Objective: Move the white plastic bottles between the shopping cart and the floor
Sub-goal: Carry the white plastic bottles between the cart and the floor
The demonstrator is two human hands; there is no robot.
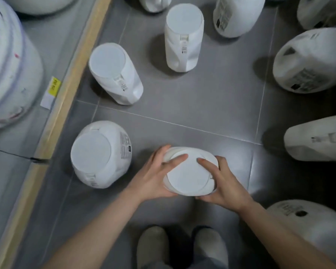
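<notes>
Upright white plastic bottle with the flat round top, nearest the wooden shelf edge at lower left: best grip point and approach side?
Probably from above, palms on opposite sides of the white plastic bottle just under its flat round top. It stands upright on the grey tiled floor, wide-bodied, so one hand would likely slip. The left hand and right hand hold the neighbouring bottle that way.

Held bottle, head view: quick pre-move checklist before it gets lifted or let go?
1. Both hands on the held bottle: ok, left hand and right hand grip opposite sides.
2. Cap seated: ok, the round cap looks flat.
3. Base on the floor or lifted: cannot tell from above.
4. Gap to nearest bottle: ok, apart.
5. Shoes out of the way: ok, just behind.
6. Shopping cart position: cannot tell, not in view.
</notes>
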